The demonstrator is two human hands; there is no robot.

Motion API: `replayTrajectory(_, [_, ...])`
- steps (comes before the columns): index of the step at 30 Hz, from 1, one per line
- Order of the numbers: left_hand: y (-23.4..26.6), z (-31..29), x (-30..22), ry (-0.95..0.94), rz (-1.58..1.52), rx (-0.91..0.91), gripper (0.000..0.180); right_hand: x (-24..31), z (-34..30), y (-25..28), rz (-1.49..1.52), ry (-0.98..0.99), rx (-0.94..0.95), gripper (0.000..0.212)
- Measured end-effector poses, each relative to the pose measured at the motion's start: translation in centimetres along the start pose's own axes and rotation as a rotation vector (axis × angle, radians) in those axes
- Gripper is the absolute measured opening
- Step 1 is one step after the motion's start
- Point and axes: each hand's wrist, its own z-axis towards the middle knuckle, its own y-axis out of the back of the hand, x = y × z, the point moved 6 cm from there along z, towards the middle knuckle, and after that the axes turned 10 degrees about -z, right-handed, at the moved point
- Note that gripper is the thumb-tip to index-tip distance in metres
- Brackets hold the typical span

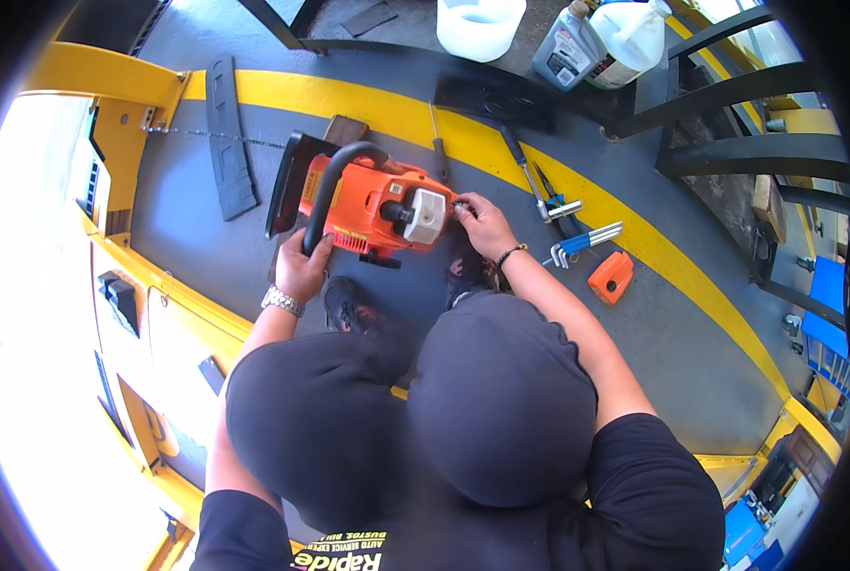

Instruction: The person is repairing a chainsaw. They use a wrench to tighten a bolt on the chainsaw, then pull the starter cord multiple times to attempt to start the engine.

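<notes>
An orange chainsaw [368, 205] rests over the grey floor in front of my knees, its bar side to the left. My left hand [303, 269] is closed around the lower end of its black front handle [325, 195]. At the saw's rear, a white part [427, 217] lies exposed beside a black knob-like piece. My right hand [485, 228] pinches at the rear edge just right of that white part; whatever sits between its fingertips is too small to make out. A loose orange cover [610, 278] lies on the floor to the right of my right forearm.
Hex keys [586, 245], a long-handled wrench [529, 176] and a screwdriver [438, 143] lie on the right. A black bar cover [228, 143] lies left, a wooden block [346, 130] behind the saw. Farther back are a grey jug [567, 52], a white jug [634, 43] and a white bucket [480, 29].
</notes>
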Motion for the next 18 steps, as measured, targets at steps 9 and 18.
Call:
replayTrajectory(9, [0.2,-0.1,-0.4,0.000,0.046,0.008,0.036,-1.3,-0.9,0.1,0.385,-0.207,0.059,0.042])
replayTrajectory(18, [0.4,-0.4,-0.4,0.011,0.039,0.037,0.037,2.0,-1.3,2.2,-0.127,0.047,-0.035,0.031])
